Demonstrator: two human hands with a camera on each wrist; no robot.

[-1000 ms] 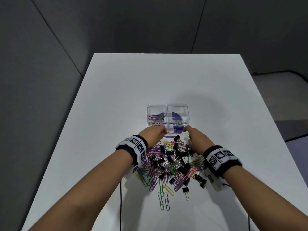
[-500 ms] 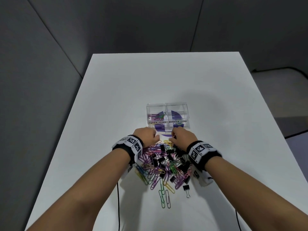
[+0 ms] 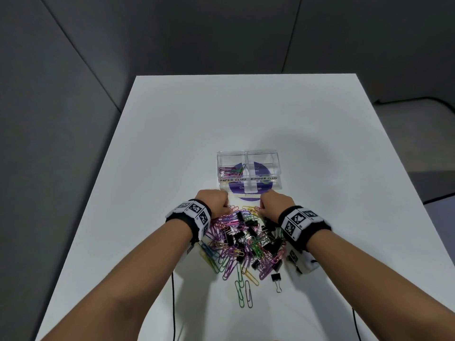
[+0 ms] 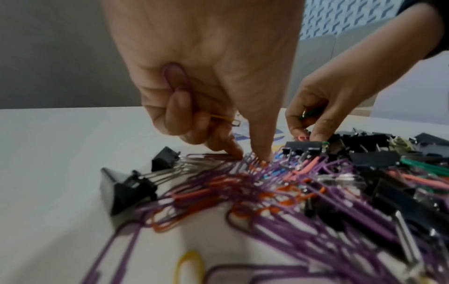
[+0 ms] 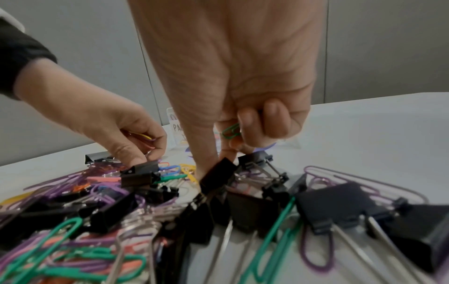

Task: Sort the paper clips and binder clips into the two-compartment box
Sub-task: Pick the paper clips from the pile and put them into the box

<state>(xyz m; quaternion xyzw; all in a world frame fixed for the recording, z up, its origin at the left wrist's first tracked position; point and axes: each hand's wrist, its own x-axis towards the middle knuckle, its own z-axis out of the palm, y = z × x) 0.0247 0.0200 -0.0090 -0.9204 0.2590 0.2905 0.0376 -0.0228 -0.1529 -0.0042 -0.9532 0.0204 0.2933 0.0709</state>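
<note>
Fingers [image 4: 219, 142]: left hand [image 3: 213, 201] grips purple and yellow paper clips [image 4: 175, 76], seen only by wrist view.
Right hand [image 3: 277, 204]: fingers clench green paper clip [image 5: 230, 130], beside mixed clip pile [image 3: 246, 242].

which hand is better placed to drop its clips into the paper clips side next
Probably the left hand. It already grips a purple paper clip, and the box has its paper-clip compartment on that side. The right hand would cross over.

right hand [image 3: 275, 204] drawn inward over pile [image 3: 246, 239]
</note>
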